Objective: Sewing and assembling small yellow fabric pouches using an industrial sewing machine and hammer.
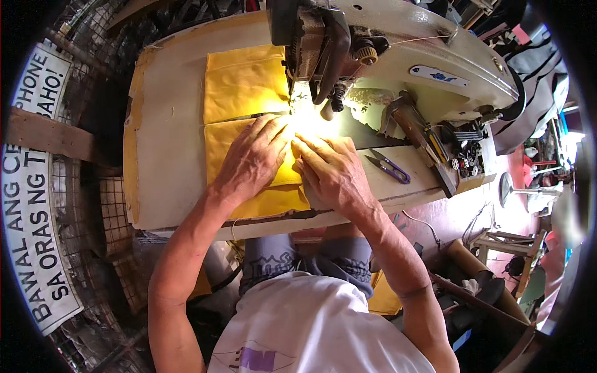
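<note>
Yellow fabric [245, 84] lies flat on the worktop, under the head of a sewing machine [429, 43]. A dark gap or seam crosses the fabric at mid-length. My left hand [254, 155] rests flat on the near part of the cloth, fingers stretched toward the needle area. My right hand [331, 165] lies at the cloth's right edge, its fingers extended and nearly meeting the left fingertips. Bright lamp light washes out the spot just beyond the fingertips, so the needle and presser foot cannot be made out.
Purple-handled thread snips [388, 166] lie right of my right hand. Beyond them a wooden tray [469, 177] holds bobbins and small tools. The pale worktop [165, 155] extends left toward a wire mesh wall with a sign [43, 205]. A cardboard roll [485, 280] leans at lower right.
</note>
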`<state>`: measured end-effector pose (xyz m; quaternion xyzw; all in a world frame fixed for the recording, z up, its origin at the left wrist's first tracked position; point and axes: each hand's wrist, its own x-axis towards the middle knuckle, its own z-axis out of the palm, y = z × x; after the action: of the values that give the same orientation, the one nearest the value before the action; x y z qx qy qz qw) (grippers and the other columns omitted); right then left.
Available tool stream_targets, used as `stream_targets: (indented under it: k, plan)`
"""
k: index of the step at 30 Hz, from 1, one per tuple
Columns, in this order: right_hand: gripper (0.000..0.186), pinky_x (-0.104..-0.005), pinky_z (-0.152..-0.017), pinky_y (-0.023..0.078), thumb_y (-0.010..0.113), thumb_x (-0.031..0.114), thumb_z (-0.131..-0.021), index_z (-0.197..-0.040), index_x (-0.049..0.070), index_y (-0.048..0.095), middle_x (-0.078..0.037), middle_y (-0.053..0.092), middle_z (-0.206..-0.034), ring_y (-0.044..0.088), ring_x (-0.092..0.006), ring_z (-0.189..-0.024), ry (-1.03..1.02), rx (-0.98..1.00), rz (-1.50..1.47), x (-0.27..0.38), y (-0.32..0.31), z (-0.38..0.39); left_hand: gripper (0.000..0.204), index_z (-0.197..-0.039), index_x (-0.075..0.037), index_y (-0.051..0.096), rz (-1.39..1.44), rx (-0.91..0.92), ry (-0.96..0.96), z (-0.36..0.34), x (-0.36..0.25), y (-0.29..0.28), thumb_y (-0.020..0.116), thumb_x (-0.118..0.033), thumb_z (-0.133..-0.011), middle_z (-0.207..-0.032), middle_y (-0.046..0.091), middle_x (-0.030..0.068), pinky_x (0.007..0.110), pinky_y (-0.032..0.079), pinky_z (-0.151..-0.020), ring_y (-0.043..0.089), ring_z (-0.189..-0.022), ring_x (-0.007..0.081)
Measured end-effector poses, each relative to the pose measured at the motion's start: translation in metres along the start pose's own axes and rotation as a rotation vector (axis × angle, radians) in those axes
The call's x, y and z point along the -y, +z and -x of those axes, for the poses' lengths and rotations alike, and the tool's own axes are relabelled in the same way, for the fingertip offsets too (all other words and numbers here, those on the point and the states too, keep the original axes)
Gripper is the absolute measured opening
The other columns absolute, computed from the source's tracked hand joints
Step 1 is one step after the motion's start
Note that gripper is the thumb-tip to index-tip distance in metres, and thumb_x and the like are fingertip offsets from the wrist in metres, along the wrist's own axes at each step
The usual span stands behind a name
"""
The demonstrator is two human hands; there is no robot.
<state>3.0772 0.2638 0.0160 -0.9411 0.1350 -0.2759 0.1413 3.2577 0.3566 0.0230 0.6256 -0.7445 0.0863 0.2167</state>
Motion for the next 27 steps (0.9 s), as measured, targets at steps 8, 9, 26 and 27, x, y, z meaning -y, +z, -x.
stream_targets:
  k: [8,9,26,27]
  plan:
    - [0.034,-0.0405,-0.089,0.043,0.07,0.016,-0.089,-0.121,0.006,0.066,-0.01,0.067,-0.123,0.06,-0.027,-0.11,0.047,0.004,0.007,-0.002,0.0,-0.001,0.033,-0.115,0.006,0.062,0.003,-0.028,-0.045,-0.005,-0.003,0.006,0.06,-0.007,-0.084,-0.122,0.061,0.0172,0.038,0.045,-0.106,0.055,-0.12,0.0301]
    - [0.034,-0.0405,-0.089,0.043,0.07,0.016,-0.089,-0.121,0.006,0.066,-0.009,0.067,-0.122,0.059,-0.0271,-0.11,0.059,0.012,0.006,-0.002,-0.001,-0.001,0.033,-0.115,0.006,0.063,0.014,-0.036,-0.066,-0.007,-0.005,0.005,0.06,-0.007,-0.084,-0.121,0.062,0.017,0.038,0.045,-0.106,0.056,-0.12,0.03]
    - [0.031,-0.0412,-0.085,0.044,0.067,0.017,-0.09,-0.118,0.005,0.067,-0.011,0.068,-0.121,0.06,-0.031,-0.104,0.094,0.016,0.017,-0.002,0.005,-0.012,0.027,-0.112,0.005,0.065,0.047,-0.091,-0.148,-0.01,-0.001,0.01,0.061,-0.004,-0.087,-0.116,0.065,0.0172,0.039,0.048,-0.102,0.059,-0.114,0.0305]
    - [0.031,-0.0417,-0.083,0.044,0.067,0.018,-0.09,-0.118,0.005,0.067,-0.011,0.068,-0.12,0.06,-0.0317,-0.103,0.099,0.024,0.023,-0.004,0.006,-0.012,0.027,-0.112,0.005,0.065,0.048,-0.087,-0.143,-0.011,0.0,0.012,0.061,-0.004,-0.087,-0.116,0.065,0.0172,0.039,0.048,-0.102,0.059,-0.114,0.0305]
